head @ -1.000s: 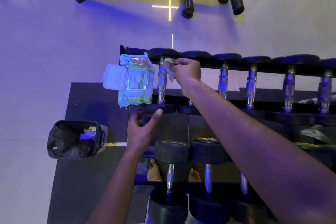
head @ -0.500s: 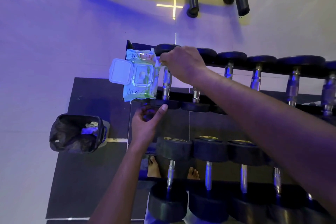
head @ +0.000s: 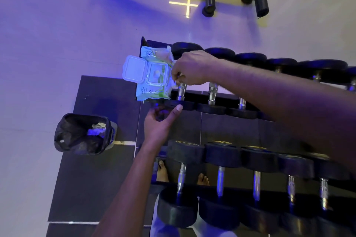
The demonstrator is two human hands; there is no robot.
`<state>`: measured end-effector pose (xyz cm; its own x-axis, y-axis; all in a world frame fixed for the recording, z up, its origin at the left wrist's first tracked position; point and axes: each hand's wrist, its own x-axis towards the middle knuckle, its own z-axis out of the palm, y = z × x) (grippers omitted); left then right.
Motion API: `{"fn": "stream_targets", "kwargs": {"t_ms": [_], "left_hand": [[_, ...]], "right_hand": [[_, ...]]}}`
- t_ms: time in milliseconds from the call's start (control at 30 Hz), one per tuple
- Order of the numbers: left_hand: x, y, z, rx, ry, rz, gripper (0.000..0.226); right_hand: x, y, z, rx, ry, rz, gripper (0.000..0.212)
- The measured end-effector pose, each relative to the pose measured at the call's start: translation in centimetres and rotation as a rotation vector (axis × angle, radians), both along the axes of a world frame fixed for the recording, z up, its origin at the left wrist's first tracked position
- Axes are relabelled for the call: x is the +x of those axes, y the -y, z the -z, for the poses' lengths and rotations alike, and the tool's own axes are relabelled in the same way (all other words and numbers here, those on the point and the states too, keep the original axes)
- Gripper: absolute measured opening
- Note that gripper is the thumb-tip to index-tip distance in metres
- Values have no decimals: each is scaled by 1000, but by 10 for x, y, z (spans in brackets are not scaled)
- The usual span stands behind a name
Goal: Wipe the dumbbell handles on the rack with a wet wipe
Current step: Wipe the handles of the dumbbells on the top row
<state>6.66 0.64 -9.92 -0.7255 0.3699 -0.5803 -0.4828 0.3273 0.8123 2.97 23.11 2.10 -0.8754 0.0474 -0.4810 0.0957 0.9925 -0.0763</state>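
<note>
a lower row of black dumbbells (head: 181, 183) is seen nearest, on the rack (head: 217, 96). just beyond it the left hand (head: 159, 123) is held below the upper row, fingers loosely curled with nothing gripped, thumb tip at the near head of the leftmost upper dumbbell (head: 182, 90). farther on, the right hand (head: 189, 69) is curled around that dumbbell's chrome handle, a wet wipe (head: 173, 83) pinched against it. to the left, the wipe packet (head: 152, 75) is lying on the rack end with its lid flipped open. a lined bin (head: 82, 134) is standing on the floor at left.
</note>
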Motion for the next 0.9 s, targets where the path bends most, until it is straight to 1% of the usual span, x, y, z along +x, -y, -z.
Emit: {"fn": "stream_targets", "kwargs": {"t_ms": [200,333,433,500,600,667,733,800,833,900], "left_hand": [[2,-2,2,-7,-3,-3,57],[1,-1,2,-1,-2,-8,61],[1,-2,0,-9,-3,-8,56],[3,-2,-2,-20,7,7,62],[4,-2,-10,-82,9,22,77],[7,-3,-21,-156,-66,4,75],[16,-9,-37,-209,-249,-7,64],[30,-20,-51,-189,-430,17,53],[37,-27,-58,-162,-488,50,49],[51,-44,-67,-119,-544,129,41]], "right_hand": [[12,14,14,-69,13,-23,16],[23,16,23,-128,2,28,16],[31,19,24,-195,-9,84,18],[37,17,25,-296,-15,165,18],[60,2,30,-509,-77,433,11],[88,-9,30,-702,-181,666,8],[119,-18,28,-870,-302,845,9],[145,-24,26,-945,-391,951,14],[155,-27,25,-964,-416,981,14],[170,-34,25,-980,-440,1017,15]]}}
